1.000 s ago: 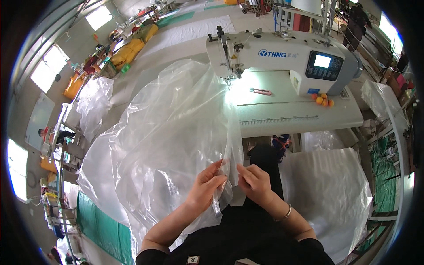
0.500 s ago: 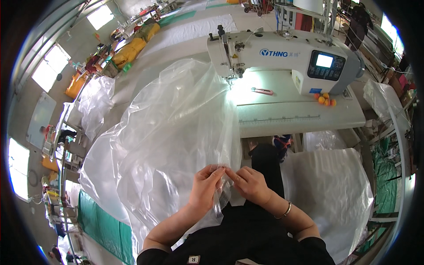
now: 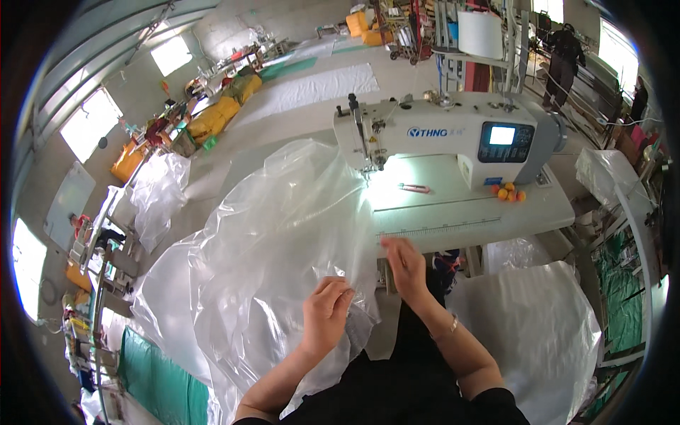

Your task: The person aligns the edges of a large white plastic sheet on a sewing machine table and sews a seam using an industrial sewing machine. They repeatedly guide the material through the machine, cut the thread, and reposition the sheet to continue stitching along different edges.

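Observation:
A large sheet of clear plastic film [image 3: 276, 234] is heaped over the left end of the white sewing table [image 3: 496, 212] and spills down to my lap. My left hand [image 3: 327, 312] is closed on a gathered fold of the film near my body. My right hand [image 3: 406, 263] pinches the film's edge at the table's front edge and holds it up toward the sewing machine [image 3: 453, 134]. The machine's needle area [image 3: 370, 170] is lit, with the film lying right beside it.
A pink tool [image 3: 414, 188] and small orange balls [image 3: 508, 193] lie on the table. A bulky clear plastic bundle [image 3: 531, 326] stands at my right, more film [image 3: 159, 191] at the left. A green tarp [image 3: 152, 368] lies lower left. A person [image 3: 563, 53] stands far back right.
My hands were together on the film near my lap. My right hand has since moved up and away to the table's front edge, drawing the film's edge with it. The left hand stayed low.

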Available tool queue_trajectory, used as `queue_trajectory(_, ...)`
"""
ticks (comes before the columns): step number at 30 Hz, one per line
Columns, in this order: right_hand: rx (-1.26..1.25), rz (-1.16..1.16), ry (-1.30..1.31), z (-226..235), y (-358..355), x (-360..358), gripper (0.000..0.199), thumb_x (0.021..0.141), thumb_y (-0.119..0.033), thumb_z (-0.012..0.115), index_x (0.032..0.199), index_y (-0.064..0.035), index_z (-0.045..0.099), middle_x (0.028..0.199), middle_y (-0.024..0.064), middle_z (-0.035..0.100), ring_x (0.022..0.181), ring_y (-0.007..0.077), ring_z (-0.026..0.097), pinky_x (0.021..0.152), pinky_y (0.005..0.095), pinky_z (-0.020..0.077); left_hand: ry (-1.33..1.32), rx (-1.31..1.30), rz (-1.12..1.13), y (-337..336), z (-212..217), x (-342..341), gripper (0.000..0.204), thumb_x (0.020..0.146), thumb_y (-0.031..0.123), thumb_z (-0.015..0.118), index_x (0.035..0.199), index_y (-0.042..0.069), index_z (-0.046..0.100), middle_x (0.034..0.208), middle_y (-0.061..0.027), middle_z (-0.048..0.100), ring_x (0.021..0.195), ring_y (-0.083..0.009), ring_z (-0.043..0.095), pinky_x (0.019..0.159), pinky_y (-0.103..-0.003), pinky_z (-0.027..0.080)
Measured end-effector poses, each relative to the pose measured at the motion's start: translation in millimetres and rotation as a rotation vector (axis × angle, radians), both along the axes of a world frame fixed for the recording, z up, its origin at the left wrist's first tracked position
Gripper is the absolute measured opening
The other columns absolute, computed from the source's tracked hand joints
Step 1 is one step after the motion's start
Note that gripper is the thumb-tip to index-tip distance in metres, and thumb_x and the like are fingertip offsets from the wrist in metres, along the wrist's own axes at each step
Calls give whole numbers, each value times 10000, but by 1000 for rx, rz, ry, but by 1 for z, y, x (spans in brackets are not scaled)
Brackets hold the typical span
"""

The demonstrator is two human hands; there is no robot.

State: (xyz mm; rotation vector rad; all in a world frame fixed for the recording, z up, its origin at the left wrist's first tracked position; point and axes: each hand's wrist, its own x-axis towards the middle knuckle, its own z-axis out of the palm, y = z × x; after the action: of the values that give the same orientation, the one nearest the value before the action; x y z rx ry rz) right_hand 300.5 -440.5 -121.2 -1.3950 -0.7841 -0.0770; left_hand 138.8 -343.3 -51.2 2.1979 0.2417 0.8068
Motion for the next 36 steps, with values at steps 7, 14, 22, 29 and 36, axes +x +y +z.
queue_trajectory(7, 181, 833, 1003, -60, 72, -47, 225, 885, -168, 583, 991, 20, 644, 870, 102, 659, 799, 154, 609, 729, 308, 502, 119, 530, -411, -12, -39, 28, 221, 743, 21, 538, 962, 25, 571, 852, -131, 587, 745, -298, 624, 637, -402, 505)
queue_trajectory(14, -533, 422, 97, -62, -3, -2, 231, 858, -197, 607, 923, 17, 665, 774, 123, 667, 708, 137, 623, 677, 309, 508, 281, 663, -448, 0, -51, 9, 182, 739, 64, 552, 920, 48, 547, 759, -82, 545, 616, -258, 621, 514, -358, 509)
queue_trajectory(22, -867, -281, -364, -6, 88, 107, 232, 752, -160, 666, 914, 7, 675, 750, 180, 666, 696, 316, 654, 640, 381, 527, 239, 602, -482, 3, -50, 14, 177, 718, 65, 560, 891, 37, 539, 764, -76, 545, 596, -235, 614, 505, -340, 509)
queue_trajectory(29, -1068, -319, -463, -10, 104, 92, 149, 731, -81, 620, 859, -6, 632, 798, 181, 624, 733, 331, 645, 664, 402, 528, 145, 449, -505, 22, -65, 9, 214, 731, 63, 556, 941, 21, 558, 749, -78, 554, 600, -236, 612, 495, -344, 501)
queue_trajectory(36, -1109, -302, -457, -10, 109, 96, 144, 746, -64, 604, 868, 10, 622, 888, 194, 590, 737, 326, 641, 671, 395, 535, 98, 365, -514, 41, -88, 20, 186, 779, 62, 570, 963, 32, 568, 768, -81, 573, 565, -248, 597, 476, -357, 483)
